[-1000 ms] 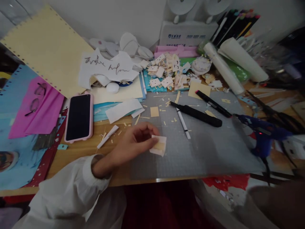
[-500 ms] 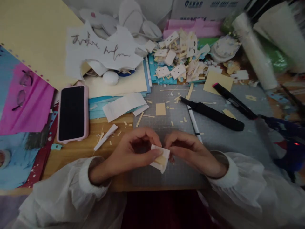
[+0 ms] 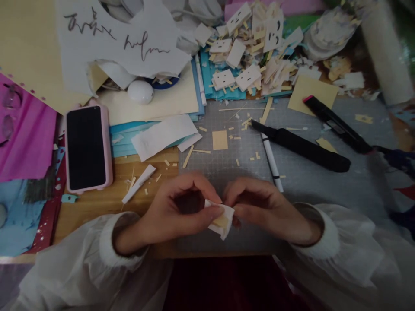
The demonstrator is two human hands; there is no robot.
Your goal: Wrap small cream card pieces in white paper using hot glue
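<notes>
White paper, small folded-looking piece (image 3: 228,215), sits between the two hands, over the grey cutting mat (image 3: 311,190), close to the counter's (image 3: 97,211) front edge. Pale yellow patch (image 3: 221,222) shows on its face.

Head view, only one we have:
- Left hand (image 3: 165,218): pinching the piece, thumb laid across the face, fingers arched over and curled behind. It comes in from the left, so the piece lies off its fingertips, toward the counter's right edge.
- Right hand (image 3: 275,211): fingers curled, thumb tip right up at the piece's right corner, looks like touching. Far side is hidden, so can't tell if it actually grips.
- Key relation: piece lies to the right of the left hand and to the left of the right hand. Left is nearer, its thumb overlaps the paper; right only meets the corner.
- Axis: near square, no clear long axis. Top edge slopes down toward the right hand; lower corner points at the counter's front edge.

Around it: yellow card square (image 3: 219,140) lies flat on the mat, farther from the front edge. Black-handled tool (image 3: 301,149) and white pen (image 3: 269,157) sit beyond the right hand. Phone (image 3: 86,147) is well apart, toward the counter's left edge.
</notes>
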